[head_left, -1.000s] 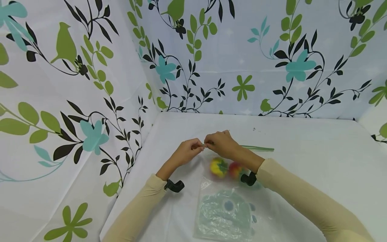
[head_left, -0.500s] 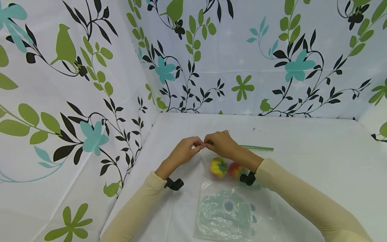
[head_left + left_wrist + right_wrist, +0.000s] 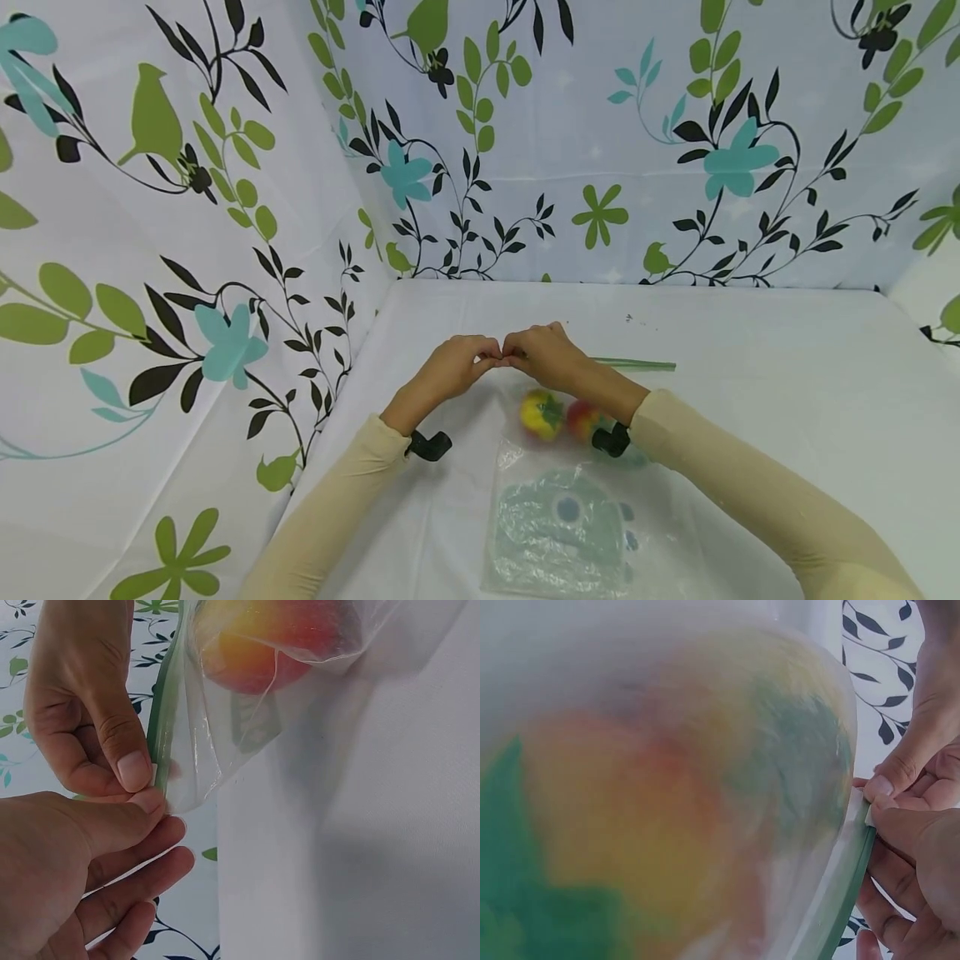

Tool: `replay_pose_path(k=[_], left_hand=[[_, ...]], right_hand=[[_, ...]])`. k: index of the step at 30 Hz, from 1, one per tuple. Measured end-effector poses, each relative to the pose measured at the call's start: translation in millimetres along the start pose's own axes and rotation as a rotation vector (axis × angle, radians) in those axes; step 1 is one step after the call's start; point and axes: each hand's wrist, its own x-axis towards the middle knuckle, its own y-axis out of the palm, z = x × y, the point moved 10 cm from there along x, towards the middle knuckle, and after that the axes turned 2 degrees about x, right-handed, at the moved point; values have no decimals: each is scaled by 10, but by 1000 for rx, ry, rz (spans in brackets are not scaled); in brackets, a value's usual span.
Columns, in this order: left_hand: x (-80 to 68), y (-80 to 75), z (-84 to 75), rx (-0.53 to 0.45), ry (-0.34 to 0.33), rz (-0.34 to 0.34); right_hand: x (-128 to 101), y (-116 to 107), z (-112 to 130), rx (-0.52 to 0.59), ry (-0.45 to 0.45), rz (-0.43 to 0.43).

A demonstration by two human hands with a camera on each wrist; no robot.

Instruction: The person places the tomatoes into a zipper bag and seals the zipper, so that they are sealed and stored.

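A clear zip bag [image 3: 558,575] with a pale teal printed pattern lies on the white table, a green zip strip [image 3: 637,365] along its far edge. Inside show a yellow round fruit-like piece [image 3: 542,414] with a green leafy top and a red-and-yellow one [image 3: 582,419]. Both hands meet at the strip's left end. My left hand [image 3: 450,368] pinches the bag's corner between thumb and index finger, its other fingers loosely spread in the left wrist view. Right beside it, my right hand [image 3: 546,357] pinches the strip at a small white tab [image 3: 870,816], mostly covered by fingertips.
The white-covered table [image 3: 787,417] extends to the right of the bag. A patterned fabric backdrop [image 3: 525,150] with leaves and birds hangs behind and to the left. Black wrist cameras [image 3: 431,446] sit on both wrists.
The left hand has shifted slightly up and inward, so the two hands' fingertips are closer together. The bag and its contents stay in place.
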Motion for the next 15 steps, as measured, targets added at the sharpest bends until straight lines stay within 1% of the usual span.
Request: replay_pose_path(k=[7,15], left_hand=[[-13,-8,-19,4,14,0],[-19,41,58,-22,-8,27]], right_hand=[[-6,0,24,20,-38,-9],[-34,-6,-1,-42,-42,-4]])
